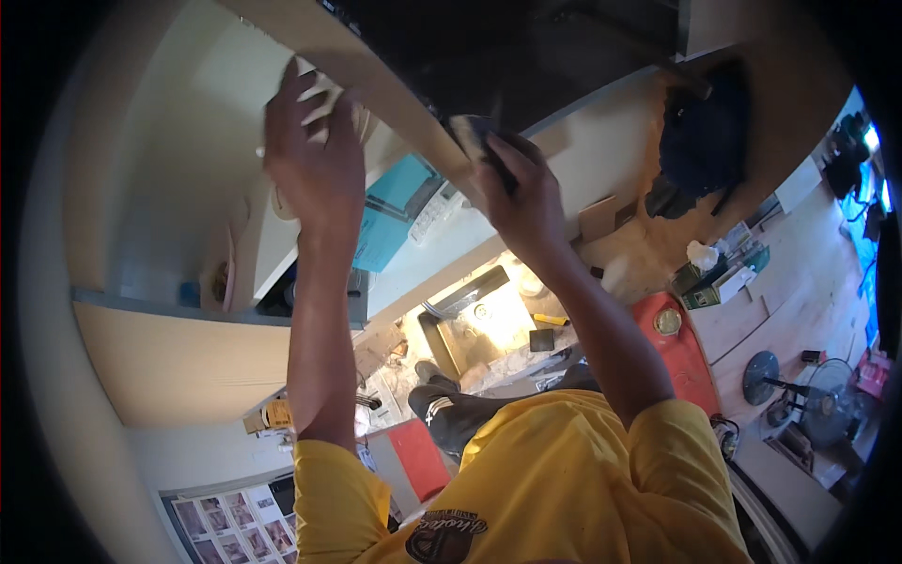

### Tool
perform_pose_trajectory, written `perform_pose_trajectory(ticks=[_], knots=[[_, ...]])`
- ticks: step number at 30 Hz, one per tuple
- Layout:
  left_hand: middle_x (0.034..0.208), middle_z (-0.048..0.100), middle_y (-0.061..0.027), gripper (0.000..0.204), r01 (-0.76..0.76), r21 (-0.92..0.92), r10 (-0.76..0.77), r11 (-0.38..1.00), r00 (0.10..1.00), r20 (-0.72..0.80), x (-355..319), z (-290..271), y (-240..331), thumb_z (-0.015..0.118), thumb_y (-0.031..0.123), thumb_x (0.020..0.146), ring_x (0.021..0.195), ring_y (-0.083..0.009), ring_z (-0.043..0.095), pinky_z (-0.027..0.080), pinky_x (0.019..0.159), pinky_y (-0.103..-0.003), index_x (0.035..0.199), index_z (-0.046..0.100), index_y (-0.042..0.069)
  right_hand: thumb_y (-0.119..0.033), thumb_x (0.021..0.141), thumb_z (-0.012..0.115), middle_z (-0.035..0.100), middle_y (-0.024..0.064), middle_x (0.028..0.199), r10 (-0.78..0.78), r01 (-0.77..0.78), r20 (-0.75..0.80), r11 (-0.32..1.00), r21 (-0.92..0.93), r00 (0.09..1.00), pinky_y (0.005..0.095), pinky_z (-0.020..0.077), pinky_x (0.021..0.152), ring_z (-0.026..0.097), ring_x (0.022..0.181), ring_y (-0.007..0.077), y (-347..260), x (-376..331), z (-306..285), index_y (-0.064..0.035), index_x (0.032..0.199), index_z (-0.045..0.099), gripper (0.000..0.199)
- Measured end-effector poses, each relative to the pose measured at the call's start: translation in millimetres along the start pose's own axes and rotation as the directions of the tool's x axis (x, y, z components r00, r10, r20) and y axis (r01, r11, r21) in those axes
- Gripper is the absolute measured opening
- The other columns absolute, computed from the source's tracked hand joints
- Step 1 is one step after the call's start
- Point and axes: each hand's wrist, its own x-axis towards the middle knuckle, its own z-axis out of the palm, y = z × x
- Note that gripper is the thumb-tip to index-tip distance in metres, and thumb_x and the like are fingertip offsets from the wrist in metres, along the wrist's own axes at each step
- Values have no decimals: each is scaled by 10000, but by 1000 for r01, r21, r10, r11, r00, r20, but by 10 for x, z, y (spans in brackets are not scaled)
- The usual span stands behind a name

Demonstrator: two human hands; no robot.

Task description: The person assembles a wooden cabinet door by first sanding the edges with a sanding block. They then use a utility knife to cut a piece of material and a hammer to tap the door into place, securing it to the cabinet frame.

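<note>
Overhead, a pale wooden cabinet edge [399,99] runs diagonally between my raised hands. My left hand [315,169] is at its left side, fingers spread beside the cabinet's pale inner panel [202,103]; whether the fingertips touch the edge I cannot tell. Closed around a small dark block-like tool with a tan face [467,134], my right hand [526,193] brings it against or very near the right side of the edge. The tool's exact kind is unclear, as my fingers cover part of it. A dark panel [526,56] lies beyond the edge.
Turquoise sheets [381,244] lie on a shelf below my left hand. Lower down are a lit sink [484,324] and a yellow-handled item [552,320]. A dark blue bag [705,141] hangs at right. Further off stand a red surface [678,362] and a fan [829,402].
</note>
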Motion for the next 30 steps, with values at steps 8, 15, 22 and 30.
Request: perform_pose_trajectory(ticks=[8,15,22,30], knots=[[1224,647,-93,351,-837,315,631,447,545,552,1279,-459,67,676,128,913,1154,-262,602,472,1034,-370,1261,633,128,-259,1011,613,635,52,859,649,-637,40,730,247,760,246,446,641,548,751,73,324,-542,-666,53,1299,599,425],[1237,647,-65,278,-933,360,588,5,293,754,1657,-620,14,624,85,920,1209,-262,564,407,1101,-389,1189,685,124,-206,1020,579,524,-65,767,626,-630,160,666,400,763,182,337,509,433,610,0,81,-499,-533,-17,1355,585,385],[1206,652,-101,288,-960,238,621,145,276,734,1096,-363,194,662,44,831,1217,-293,564,385,1136,-440,1115,691,83,-232,997,601,662,93,1077,326,-308,-21,909,281,945,305,516,775,645,889,170,-182,-293,-68,-3,1356,572,427],[1143,690,-112,244,-660,78,494,747,630,599,-389,-432,-402,737,130,859,1107,-303,643,450,1039,-446,1084,703,41,-188,847,694,701,181,867,-258,227,-150,954,-197,954,473,535,753,660,810,403,26,670,-180,-84,1084,709,260]])
